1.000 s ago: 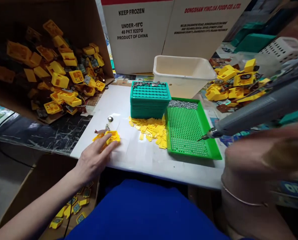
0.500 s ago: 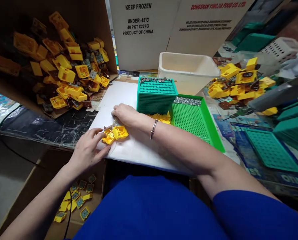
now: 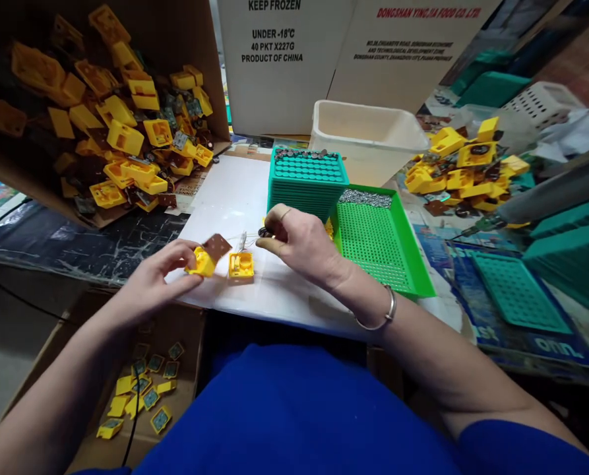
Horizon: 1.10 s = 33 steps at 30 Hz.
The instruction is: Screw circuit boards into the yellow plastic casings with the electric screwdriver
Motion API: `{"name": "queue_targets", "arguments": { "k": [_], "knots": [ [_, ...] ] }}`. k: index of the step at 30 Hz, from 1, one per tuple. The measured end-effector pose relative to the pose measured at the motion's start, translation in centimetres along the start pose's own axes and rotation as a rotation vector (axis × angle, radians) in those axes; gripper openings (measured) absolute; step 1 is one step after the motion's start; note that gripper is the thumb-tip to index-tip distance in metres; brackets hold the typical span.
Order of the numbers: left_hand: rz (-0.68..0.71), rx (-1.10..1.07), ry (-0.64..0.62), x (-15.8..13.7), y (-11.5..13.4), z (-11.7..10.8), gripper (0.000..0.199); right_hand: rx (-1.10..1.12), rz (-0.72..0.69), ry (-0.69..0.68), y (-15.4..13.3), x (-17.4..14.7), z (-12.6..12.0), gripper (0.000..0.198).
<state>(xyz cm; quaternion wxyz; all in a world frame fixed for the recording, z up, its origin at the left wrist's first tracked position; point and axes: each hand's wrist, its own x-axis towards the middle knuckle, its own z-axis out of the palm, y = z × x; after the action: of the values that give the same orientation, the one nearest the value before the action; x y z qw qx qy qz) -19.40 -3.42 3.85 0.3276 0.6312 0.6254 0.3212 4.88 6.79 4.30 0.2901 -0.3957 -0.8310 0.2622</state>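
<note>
My left hand (image 3: 148,280) grips a yellow plastic housing (image 3: 201,262) with a small brown circuit board (image 3: 217,247) sticking up from it. Just to its right a second yellow housing half (image 3: 241,264) lies open side up on the white table (image 3: 235,191). My right hand (image 3: 301,243) pinches a small dark round part (image 3: 265,232) with thin wires running toward the housings. A silver bangle sits on my right wrist.
A stack of teal trays (image 3: 304,181) and a green perforated tray (image 3: 373,237) with screws stand behind my right hand. A cardboard box (image 3: 101,119) of yellow housings lies left, another pile (image 3: 465,165) right. An electric screwdriver (image 3: 536,198) hangs at right. A white tub (image 3: 368,138) stands behind.
My right hand let go of the screwdriver, reached to the housings and lifted the round part away to the right. My left hand separated and raised one housing with its board.
</note>
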Motion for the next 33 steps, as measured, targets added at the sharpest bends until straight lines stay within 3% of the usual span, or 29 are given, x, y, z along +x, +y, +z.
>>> {"name": "queue_targets", "arguments": {
  "k": [2,4,7,10,13,15,17,19,22,24,26,29,31,33],
  "knots": [
    [-0.182,-0.395,0.041,0.5,1.2,-0.7,0.012,0.223,0.026,0.064,0.3,0.2,0.0,0.018],
    [-0.294,-0.662,0.165,1.1,2.4,-1.2,0.014,0.395,0.046,0.089,0.7,0.6,0.3,0.017],
    [-0.333,-0.769,0.368,1.8,3.9,-1.7,0.020,0.468,0.074,-0.005,1.2,0.7,1.3,0.015],
    [-0.317,-0.774,0.427,2.0,4.8,-2.1,0.020,0.295,0.045,-0.123,1.4,0.2,2.3,0.016],
    [-0.302,-0.733,0.367,1.9,5.6,-2.5,0.025,0.165,-0.119,-0.078,0.6,0.2,2.6,0.039],
    [-0.288,-0.687,0.307,1.7,6.3,-2.5,0.027,0.255,-0.175,-0.085,-0.2,0.6,2.4,0.057],
    [-0.262,-0.649,0.258,1.5,6.9,-2.4,0.025,0.449,-0.127,-0.199,-1.0,1.1,2.2,0.069],
    [-0.233,-0.652,0.210,1.3,7.5,-2.0,0.024,0.693,-0.038,-0.390,-1.5,1.1,2.0,0.060],
    [-0.193,-0.743,0.136,1.0,7.9,-1.2,0.024,1.020,0.130,-0.587,-1.7,0.1,1.6,0.023],
    [-0.190,-0.808,0.110,0.8,7.8,-0.7,0.023,1.076,0.239,-0.524,-1.5,-1.1,1.0,0.012],
    [-0.195,-0.813,0.064,0.7,7.6,0.0,0.019,0.998,0.300,-0.352,-1.1,-2.7,0.1,0.015],
    [-0.152,-0.653,-0.128,0.5,6.9,2.0,0.015,0.825,0.311,-0.167,-0.4,-5.3,-1.5,0.025],
    [-0.029,-0.414,-0.242,0.3,6.2,4.1,0.023,0.713,0.305,-0.112,0.2,-7.0,-2.2,0.025],
    [0.224,-0.095,-0.279,0.1,5.4,6.6,0.019,0.549,0.292,-0.095,1.0,-8.7,-2.3,0.017]
  ]
}}
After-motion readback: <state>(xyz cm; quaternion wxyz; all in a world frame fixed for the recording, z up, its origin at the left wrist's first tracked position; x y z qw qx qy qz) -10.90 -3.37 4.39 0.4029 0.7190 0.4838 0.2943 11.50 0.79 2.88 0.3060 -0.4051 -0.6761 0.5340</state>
